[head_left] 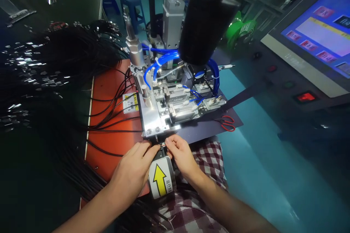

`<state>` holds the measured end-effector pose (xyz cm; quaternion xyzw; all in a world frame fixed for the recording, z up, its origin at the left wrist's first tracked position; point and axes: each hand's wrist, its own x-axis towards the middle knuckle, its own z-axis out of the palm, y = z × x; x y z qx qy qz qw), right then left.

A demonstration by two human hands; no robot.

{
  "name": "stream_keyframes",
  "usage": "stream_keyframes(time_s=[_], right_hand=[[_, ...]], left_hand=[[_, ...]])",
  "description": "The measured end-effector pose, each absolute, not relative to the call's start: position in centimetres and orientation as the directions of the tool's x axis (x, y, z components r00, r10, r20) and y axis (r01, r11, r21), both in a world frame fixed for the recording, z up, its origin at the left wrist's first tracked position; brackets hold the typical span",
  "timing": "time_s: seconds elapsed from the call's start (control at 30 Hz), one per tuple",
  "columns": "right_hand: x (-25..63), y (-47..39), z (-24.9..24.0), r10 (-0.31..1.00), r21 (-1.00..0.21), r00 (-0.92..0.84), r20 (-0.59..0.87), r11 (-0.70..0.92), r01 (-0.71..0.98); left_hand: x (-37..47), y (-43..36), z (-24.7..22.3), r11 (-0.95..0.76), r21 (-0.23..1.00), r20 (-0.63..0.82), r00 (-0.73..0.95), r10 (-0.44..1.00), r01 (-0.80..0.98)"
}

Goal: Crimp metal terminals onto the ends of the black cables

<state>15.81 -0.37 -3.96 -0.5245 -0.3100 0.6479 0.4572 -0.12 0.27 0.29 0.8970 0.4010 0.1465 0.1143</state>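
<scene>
My left hand is closed in a pinch at the front edge of a metal bench machine. Opposite it, my right hand pinches at the same spot, its fingertips almost meeting the left ones. Something small and shiny shows between the fingertips, too small to name. Both hands are just above a black feed track. Below the track is a white label with a yellow arrow. Black cables run over the orange table top to the machine's left side.
A large bundle of black cables with shiny ends lies at left. Blue air hoses loop over the machine, below a black lamp. Red-handled scissors lie at right. A touch screen stands at the upper right.
</scene>
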Motion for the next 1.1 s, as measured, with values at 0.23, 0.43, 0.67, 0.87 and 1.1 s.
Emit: stream_keyframes(time_s=[0.23, 0.43, 0.67, 0.87, 1.1], right_hand=[[15.9, -0.4, -4.0, 0.92, -0.873, -0.05, -0.389, -0.385, -0.298], [15.9, -0.5, -3.8, 0.931, -0.901, -0.018, -0.364, -0.357, -0.246], [15.8, -0.5, -3.9, 0.94, -0.921, 0.001, -0.341, -0.334, -0.202], [15.8, -0.4, -3.6, 0.94, -0.922, 0.008, -0.34, -0.332, -0.198], [15.9, -0.5, -3.7, 0.939, -0.912, -0.005, -0.344, -0.335, -0.236]], left_hand=[[-0.9, 0.1, 0.8, -0.544, 0.336, 0.155, 0.525, 0.837, 0.769], [-0.8, -0.2, 1.0, -0.581, 0.184, 0.088, 0.576, 0.813, 0.793], [-0.5, -0.4, 1.3, -0.569, 0.155, 0.011, 0.575, 0.818, 0.807], [-0.2, -0.3, 1.5, -0.58, 0.133, 0.009, 0.585, 0.811, 0.803], [-0.3, -0.3, 1.3, -0.592, 0.095, 0.028, 0.593, 0.805, 0.8]])
